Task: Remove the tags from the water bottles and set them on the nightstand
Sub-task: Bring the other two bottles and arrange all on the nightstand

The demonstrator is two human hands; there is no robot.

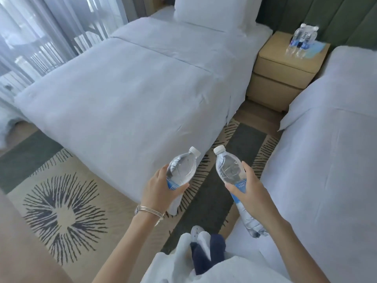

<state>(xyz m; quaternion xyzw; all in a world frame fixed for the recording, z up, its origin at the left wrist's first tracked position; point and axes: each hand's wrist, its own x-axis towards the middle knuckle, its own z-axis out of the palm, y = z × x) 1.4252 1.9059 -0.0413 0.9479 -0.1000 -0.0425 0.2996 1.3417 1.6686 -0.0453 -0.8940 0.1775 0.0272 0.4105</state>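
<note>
1. My left hand (161, 188) was wrapped around 1 water bottle (180, 170); my right hand (251, 193) gripped a second bottle (229, 170). No tags showed.
2. Both awaited placing on the nightstand (285, 56), well apart ahead, where other bottles (299, 40) already stood.
3. Only a carpeted aisle (242, 148) between 2 beds (132, 82) lay between; nothing blocked it.

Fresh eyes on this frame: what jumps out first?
Two clear plastic water bottles with white caps and blue labels, low centre: one in the left hand, one in the right hand. Behind them, two white-sheeted beds flank a tan nightstand at upper right, where more bottles already stand. A patterned beige and grey starburst rug covers the floor at lower left.
</note>
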